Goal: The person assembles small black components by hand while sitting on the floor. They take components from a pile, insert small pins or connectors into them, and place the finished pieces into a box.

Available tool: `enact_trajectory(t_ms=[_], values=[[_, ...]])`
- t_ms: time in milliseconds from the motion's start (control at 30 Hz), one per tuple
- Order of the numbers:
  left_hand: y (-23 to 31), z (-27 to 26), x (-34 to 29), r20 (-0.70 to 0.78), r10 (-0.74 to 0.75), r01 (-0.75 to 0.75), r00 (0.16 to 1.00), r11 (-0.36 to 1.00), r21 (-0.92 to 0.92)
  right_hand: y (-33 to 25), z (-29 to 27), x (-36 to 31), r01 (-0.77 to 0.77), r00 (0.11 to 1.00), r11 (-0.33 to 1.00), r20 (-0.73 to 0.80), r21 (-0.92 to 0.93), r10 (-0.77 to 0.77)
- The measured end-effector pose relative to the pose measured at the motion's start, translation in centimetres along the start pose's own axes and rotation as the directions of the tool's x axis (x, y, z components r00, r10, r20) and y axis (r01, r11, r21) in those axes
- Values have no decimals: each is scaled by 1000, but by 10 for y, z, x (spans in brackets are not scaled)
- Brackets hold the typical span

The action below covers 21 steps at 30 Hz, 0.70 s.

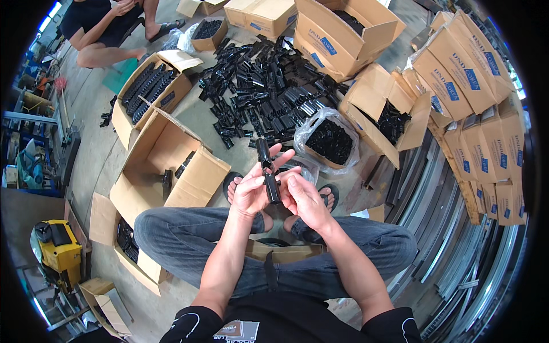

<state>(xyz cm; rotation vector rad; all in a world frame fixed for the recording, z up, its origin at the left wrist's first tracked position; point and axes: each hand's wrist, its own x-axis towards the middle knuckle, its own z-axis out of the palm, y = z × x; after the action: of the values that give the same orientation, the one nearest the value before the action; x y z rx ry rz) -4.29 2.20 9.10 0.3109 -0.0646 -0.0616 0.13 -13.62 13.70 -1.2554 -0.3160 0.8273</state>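
- Between the bent knees (157,228), a tubular black part (271,183) stands upright-ish in the left hand (250,194), whose grip clasps it.
- At its lower side, the right hand (306,200) brings its fingertips; I cannot tell whether they pinch anything.
- Likely step: fitting or checking; next calls for steady left support, precise right fingertips.

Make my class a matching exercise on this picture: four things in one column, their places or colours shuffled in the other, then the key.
Column one
1. Tubular part
2. Wheeled machine
3. Clear plastic bag
4. Long metal strips

Column two
A. Lining a box of small black pieces
B. Silvery grey, on the right
C. Held in the left hand
D. Yellow and black

Pairs: 1-C, 2-D, 3-A, 4-B
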Motion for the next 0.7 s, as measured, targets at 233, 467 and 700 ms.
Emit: enact_trajectory(t_ms=[233, 467, 700], values=[[0, 3, 0, 21, 25, -23, 999, 995, -99, -2, -2, 1, -15, 998, 1000, 55, 6, 14], [-1, -3, -2, 86, 34, -16, 996, 980, -201, -11, 11, -2, 78, 993, 996, 89, 51, -82], [-4, -2, -2, 85, 53, -36, 995, 982, -186, -4, 12, -2, 32, 997, 999, 63, 41, -35]])
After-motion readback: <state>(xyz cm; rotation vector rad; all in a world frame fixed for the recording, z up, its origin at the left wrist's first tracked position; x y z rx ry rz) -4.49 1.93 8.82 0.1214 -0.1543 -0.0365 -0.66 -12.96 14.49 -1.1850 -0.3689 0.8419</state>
